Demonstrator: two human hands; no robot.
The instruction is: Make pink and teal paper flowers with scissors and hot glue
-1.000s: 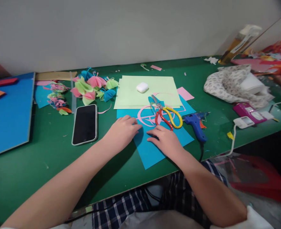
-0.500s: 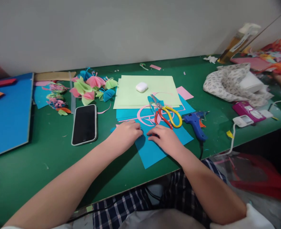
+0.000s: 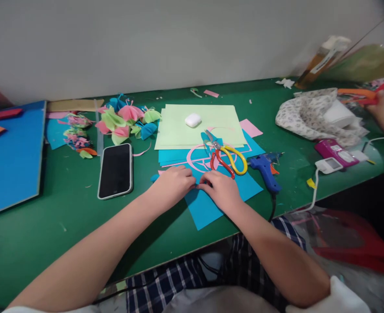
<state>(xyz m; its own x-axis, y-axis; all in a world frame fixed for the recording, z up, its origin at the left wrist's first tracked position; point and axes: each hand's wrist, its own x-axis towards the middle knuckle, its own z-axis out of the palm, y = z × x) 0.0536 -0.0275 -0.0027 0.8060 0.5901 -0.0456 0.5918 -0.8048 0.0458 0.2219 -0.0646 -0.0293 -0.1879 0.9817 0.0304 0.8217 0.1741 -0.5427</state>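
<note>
My left hand point(image 3: 172, 184) and my right hand point(image 3: 223, 191) meet fingertip to fingertip over a blue paper sheet point(image 3: 211, 208) near the table's front edge. Both hands have curled fingers pinched together at the meeting point; what they pinch is hidden. Just behind them lies a pink cut-out shape point(image 3: 195, 157) on more blue sheets. Red-and-yellow scissors point(image 3: 227, 157) rest on it, right beside my right hand. A stack of pale green paper point(image 3: 198, 130) lies further back with a white earbud case point(image 3: 193, 120) on top.
A phone point(image 3: 115, 170) lies left of my hands, and a blue glue gun point(image 3: 265, 170) with its cord lies right. Folded paper flowers point(image 3: 127, 119) sit at the back left beside a blue board point(image 3: 11, 156). Another person's hand point(image 3: 382, 108) works at the far right by a patterned cloth point(image 3: 309, 115).
My hands went from lying apart on the blue sheet to closing in until their fingertips touch. The other person's hand at the far right has lifted some coloured material.
</note>
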